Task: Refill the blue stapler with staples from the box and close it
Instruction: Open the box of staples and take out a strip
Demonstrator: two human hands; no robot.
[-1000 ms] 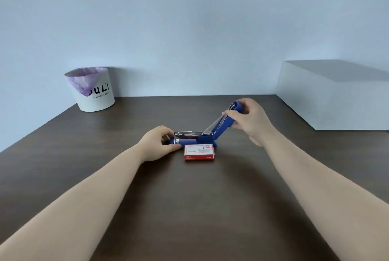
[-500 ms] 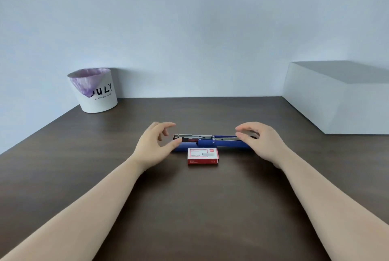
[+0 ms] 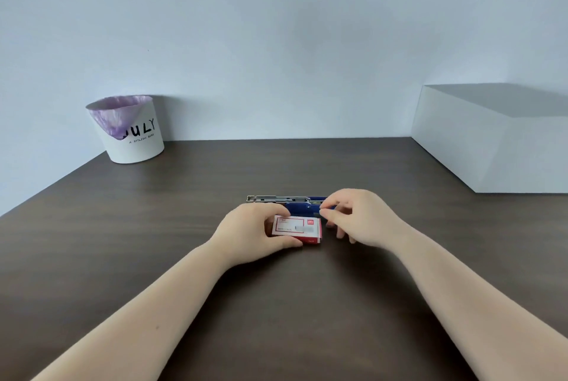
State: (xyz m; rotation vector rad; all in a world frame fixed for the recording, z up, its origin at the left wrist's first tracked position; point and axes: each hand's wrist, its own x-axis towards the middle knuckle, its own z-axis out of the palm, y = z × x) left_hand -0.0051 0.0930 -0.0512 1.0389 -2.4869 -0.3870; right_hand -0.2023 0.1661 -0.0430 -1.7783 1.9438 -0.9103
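Staple box (image 3: 296, 229) at table (image 3: 153, 227) centre, blue stapler (image 3: 295, 203) lying open just beyond at 12 o'clock. Left hand (image 3: 249, 236) clamps the box's left end; right hand (image 3: 358, 217) loosely curled at its right end, grip unclear. Box judged light, thin card, crushable: hold by the edges

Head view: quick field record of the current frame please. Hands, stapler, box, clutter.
left hand: grips staple box from its left end
right hand: at box's right end, fingers pinched; contact unclear
stapler: lying opened out flat behind box, metal staple channel exposed
box state: on table; open or shut, cannot tell
clutter: white bin with purple liner far left; white block far right
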